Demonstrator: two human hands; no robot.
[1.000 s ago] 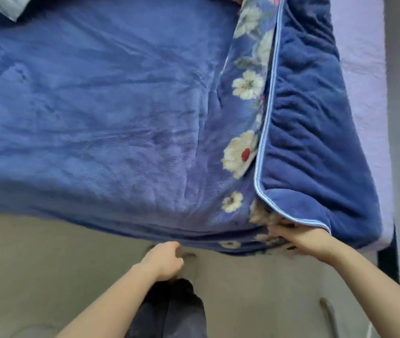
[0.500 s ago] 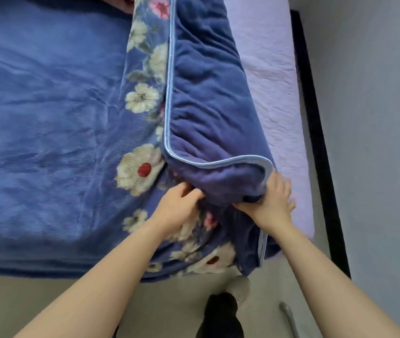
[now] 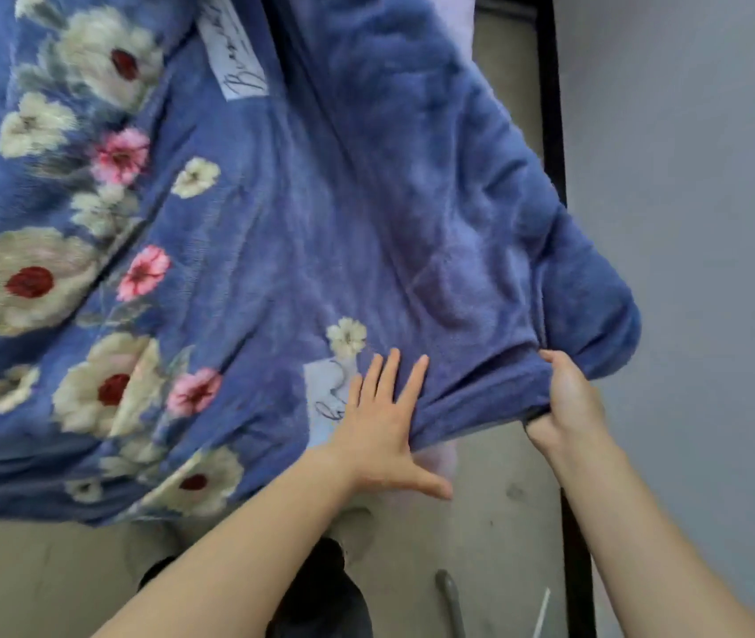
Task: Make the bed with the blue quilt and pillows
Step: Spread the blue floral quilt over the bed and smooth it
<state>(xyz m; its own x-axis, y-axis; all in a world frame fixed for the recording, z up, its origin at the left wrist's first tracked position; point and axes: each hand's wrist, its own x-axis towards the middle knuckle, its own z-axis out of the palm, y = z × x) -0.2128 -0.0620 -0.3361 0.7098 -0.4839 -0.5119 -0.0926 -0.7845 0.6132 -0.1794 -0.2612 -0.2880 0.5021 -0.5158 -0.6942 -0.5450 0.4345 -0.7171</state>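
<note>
The quilt (image 3: 302, 250) lies across the bed, its near corner drawn off the bed's edge and hanging over the floor (image 3: 486, 499). The right hand (image 3: 564, 398) is clenched on a bunched fold of that corner, fingers curled under the cloth and thumb on top. The left hand (image 3: 380, 425) lies flat and spread wide on the quilt just beside it, fingers splayed, pressing the fabric down next to a pale label (image 3: 325, 398) printed on the quilt; it holds nothing.

The step in hand looks like spreading and squaring the quilt at this corner: one hand pins, the other pulls. The floral band (image 3: 90, 287) runs away from the corner at a slant, and deep folds run up from the right hand's grip, so the cloth is not yet flat. A strip of pale lilac sheet (image 3: 463, 6) shows past the quilt's far edge, beside the dark bed frame (image 3: 550, 108).

Next, I judge, the right hand must draw the corner outward and down until the folds ease, while the left sweeps over the surface to smooth it. No pillows are in view; they remain to be placed.
</note>
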